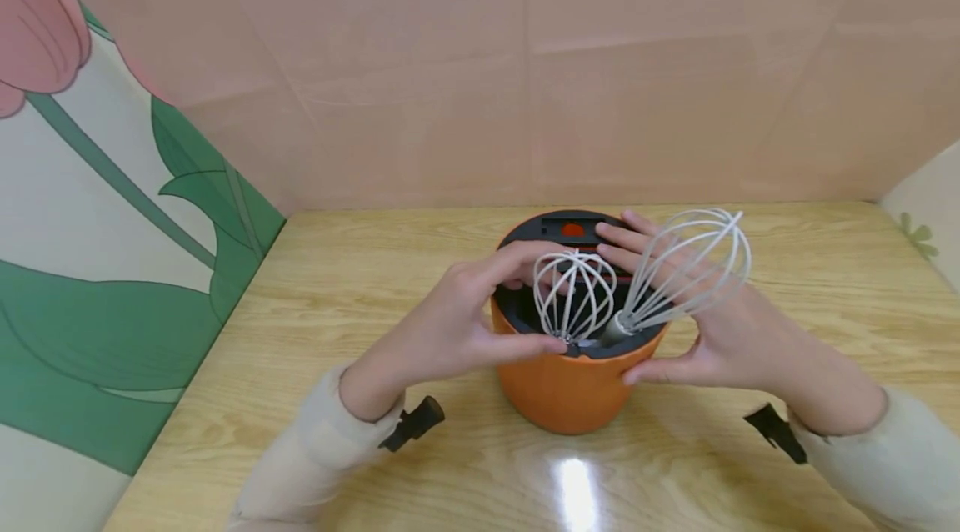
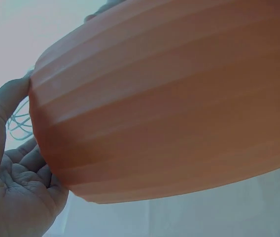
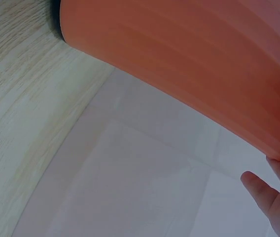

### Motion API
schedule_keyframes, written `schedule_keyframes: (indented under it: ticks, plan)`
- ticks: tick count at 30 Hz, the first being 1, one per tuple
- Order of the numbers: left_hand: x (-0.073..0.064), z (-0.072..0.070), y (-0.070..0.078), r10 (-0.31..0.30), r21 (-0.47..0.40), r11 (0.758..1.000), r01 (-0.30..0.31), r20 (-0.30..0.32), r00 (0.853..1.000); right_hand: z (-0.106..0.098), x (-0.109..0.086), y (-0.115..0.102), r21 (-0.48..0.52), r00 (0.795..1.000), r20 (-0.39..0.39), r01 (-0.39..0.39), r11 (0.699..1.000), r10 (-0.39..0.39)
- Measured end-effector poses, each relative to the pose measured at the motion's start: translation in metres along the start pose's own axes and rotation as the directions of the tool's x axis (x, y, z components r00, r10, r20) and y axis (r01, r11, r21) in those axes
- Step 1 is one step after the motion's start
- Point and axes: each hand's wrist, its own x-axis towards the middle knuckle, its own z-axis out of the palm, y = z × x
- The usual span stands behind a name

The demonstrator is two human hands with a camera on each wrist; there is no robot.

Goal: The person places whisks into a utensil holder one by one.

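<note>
An orange utensil holder point(image 1: 566, 399) with a black inner rim stands upright on the table. A smaller wire whisk point(image 1: 570, 333) rises from its front opening, and a larger whisk point(image 1: 626, 322) leans out to the right. My left hand point(image 1: 465, 311) grips the holder's left side, its thumb on the front rim by the small whisk and its bent fingers over the top behind the wires. On the other side, my right hand point(image 1: 723, 340) reaches straight fingers over the black top, thumb against the orange wall, partly behind the larger whisk. The whisk handles are hidden inside.
A light wood table point(image 1: 337, 307) spreads around the holder. A plain pinkish backdrop point(image 1: 420, 98) rises at its back edge, and a panel with painted tulips point(image 1: 112, 332) stands along the left. Another light panel point(image 1: 933, 207) edges the right.
</note>
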Motion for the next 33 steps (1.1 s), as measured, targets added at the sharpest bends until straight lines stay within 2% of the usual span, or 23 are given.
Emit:
schedule_keyframes:
  ticks: [6, 11, 16, 21, 26, 30, 33]
  plan:
    - [-0.005, -0.005, 0.0, -0.027, -0.008, 1.0, 0.027, -0.009, 1.0, 0.0, -0.001, 0.0, -0.025, 1.0, 0.006, -0.009, 1.0, 0.009]
    - [-0.017, -0.013, 0.001, -0.083, -0.017, 0.996, 0.082, -0.051, 0.995, 0.0, -0.002, -0.002, -0.037, 0.999, 0.027, -0.034, 0.999, 0.035]
    - [-0.033, -0.024, 0.0, -0.135, 0.026, 0.99, 0.138, -0.086, 0.987, 0.0, -0.003, -0.003, -0.043, 0.999, 0.02, -0.034, 0.999, 0.035]
    - [-0.049, -0.033, -0.009, -0.188, 0.104, 0.974, 0.201, -0.119, 0.975, 0.001, -0.004, -0.003, -0.079, 1.0, 0.006, -0.009, 0.997, 0.009]
    - [-0.066, -0.039, -0.023, -0.203, 0.258, 0.938, 0.23, -0.127, 0.971, -0.001, -0.01, -0.001, -0.146, 1.0, -0.011, -0.007, 0.989, 0.005]
    - [-0.078, -0.043, -0.036, -0.204, 0.397, 0.885, 0.244, -0.142, 0.969, -0.004, -0.018, 0.006, -0.183, 0.999, -0.029, 0.014, 0.983, -0.019]
    - [-0.084, -0.045, -0.047, -0.204, 0.477, 0.841, 0.255, -0.156, 0.966, -0.008, -0.026, 0.011, -0.205, 1.0, -0.03, 0.001, 0.979, -0.008]
